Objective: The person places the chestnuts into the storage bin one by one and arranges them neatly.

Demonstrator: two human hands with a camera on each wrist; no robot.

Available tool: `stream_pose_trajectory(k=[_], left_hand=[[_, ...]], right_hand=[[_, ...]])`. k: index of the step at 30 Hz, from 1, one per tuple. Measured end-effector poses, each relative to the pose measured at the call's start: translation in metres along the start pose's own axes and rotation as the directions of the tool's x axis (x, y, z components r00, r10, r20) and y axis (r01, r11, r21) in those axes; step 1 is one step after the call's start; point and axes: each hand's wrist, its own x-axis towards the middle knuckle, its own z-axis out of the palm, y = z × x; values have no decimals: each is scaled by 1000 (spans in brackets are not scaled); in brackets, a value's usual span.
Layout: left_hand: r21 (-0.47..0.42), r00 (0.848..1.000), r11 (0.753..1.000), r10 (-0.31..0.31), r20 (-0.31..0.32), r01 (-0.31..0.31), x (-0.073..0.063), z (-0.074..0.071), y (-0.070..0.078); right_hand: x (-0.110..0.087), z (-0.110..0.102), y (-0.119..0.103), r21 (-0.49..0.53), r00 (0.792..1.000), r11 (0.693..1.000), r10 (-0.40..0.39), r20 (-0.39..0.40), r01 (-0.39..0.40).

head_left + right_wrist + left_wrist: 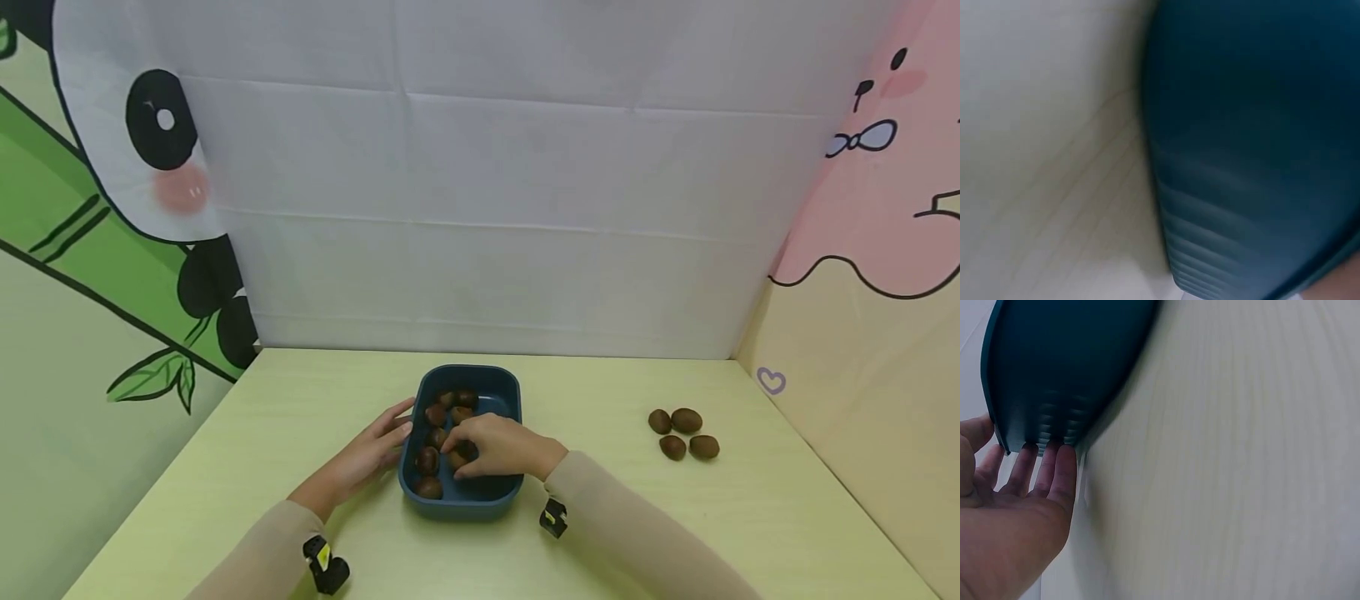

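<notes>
A dark blue plastic box (pixel 483 508) stands on the table with several brown chestnuts (pixel 427 460) inside, mostly along its left side. My left hand (pixel 369 458) is at the box's left wall. In the left wrist view its straight fingers (pixel 1063 472) touch the ribbed outside of the box. Over the right rim reaches my right hand (pixel 498 446), with thumb and forefinger bent around a chestnut (pixel 458 458) inside the box. The right wrist view is filled mostly by the box's outer wall (pixel 1247 156), and the right hand's fingertips are hidden there.
Several more chestnuts (pixel 672 447) lie in a loose group on the table, right of the box. A white cloth (pixel 480 217) hangs behind the table's far edge. Printed panels with cartoon animals stand at the left and right.
</notes>
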Motion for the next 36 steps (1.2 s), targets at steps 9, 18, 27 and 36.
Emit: stream_pose_trajectory(k=[9, 18, 27, 36], left_hand=[[-2, 1000, 1000, -3, -16, 3, -1, -1, 0], [-5, 1000, 1000, -18, -16, 18, -1, 0, 1], [-8, 1000, 1000, -13, -14, 13, 0, 0, 0], [-7, 1000, 1000, -4, -5, 4, 1, -1, 1]], right_hand=[[11, 3, 0, -25, 1000, 999, 27, 9, -26], [11, 4, 1, -1, 999, 999, 34, 18, -34], [10, 2, 0, -9, 998, 998, 61, 26, -61], [9, 1, 2, 5, 998, 998, 61, 13, -61]])
